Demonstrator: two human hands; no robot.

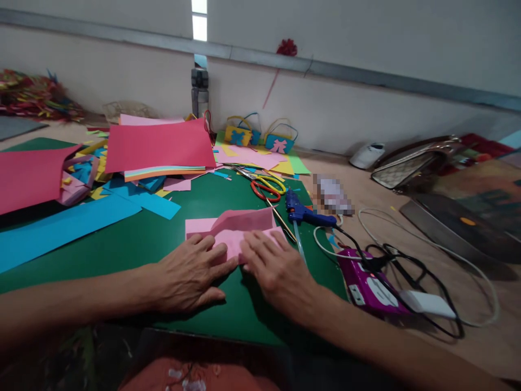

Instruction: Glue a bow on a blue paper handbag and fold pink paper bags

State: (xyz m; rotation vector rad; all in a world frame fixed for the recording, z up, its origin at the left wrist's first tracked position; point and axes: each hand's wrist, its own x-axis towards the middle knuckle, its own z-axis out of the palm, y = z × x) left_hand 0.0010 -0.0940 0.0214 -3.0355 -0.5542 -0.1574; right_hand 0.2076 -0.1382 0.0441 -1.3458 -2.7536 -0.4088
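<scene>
A folded sheet of pink paper [234, 239] lies on the green board in front of me, with one flap standing up along its far side. My left hand [189, 274] rests on its near left part, fingers laid out and thumb apart on the board. On the right part of the same sheet, my right hand [272, 266] presses down with its fingers lying over the near fold; its thumb is mostly hidden. Just beyond the right hand are a blue glue gun [305, 212] and scissors with red and yellow handles [268, 187].
Red paper sheets [158, 146] are stacked at the back left, near blue paper strips [73, 225] and scraps. Small paper baskets [238, 134] stand by the wall. To the right, a purple power strip [372, 288] and looping cables lie beside the green board [163, 250].
</scene>
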